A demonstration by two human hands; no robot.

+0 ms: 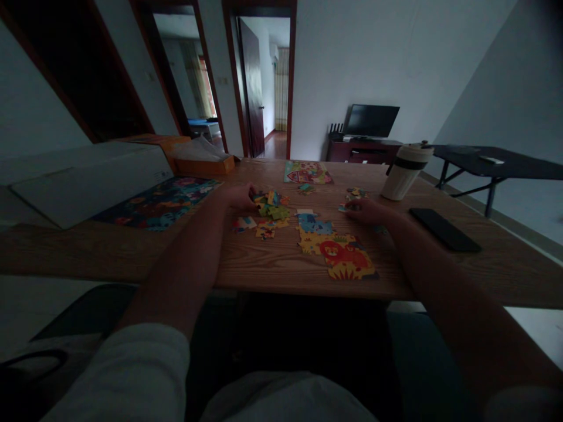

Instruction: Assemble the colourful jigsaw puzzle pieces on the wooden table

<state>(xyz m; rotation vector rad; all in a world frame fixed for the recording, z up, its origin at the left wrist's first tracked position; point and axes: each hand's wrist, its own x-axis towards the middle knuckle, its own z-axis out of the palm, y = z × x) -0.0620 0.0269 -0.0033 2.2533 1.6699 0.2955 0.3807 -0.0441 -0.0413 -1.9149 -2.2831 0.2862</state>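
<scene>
The left hand (240, 198) sits curled, palm down, fingertips at the edge of a loose pile of jigsaw pieces (270, 205); it is partly closed, and whether it has hold of a piece is too dark and small to tell. The right hand (367, 211) reaches in from the other side, palm down, with its fingertips (348, 207) close together on or just beside a small puzzle piece (342, 208); cannot tell if it is gripped. Between the hands, on a wooden table (264, 266), lies a joined puzzle section with a red lion (345, 258), blue-and-yellow pieces (314, 227) touching its upper left. Two small loose pieces (244, 224) lie just left of it, near the pile. Beyond is a puzzle picture card (307, 172). A printed mat (158, 202) lies by a white printer (83, 181). On the right stand a white tumbler (407, 173) and a black smartphone (444, 230). A monitor (370, 121) sits on a dark cabinet (363, 151) across the room.
</scene>
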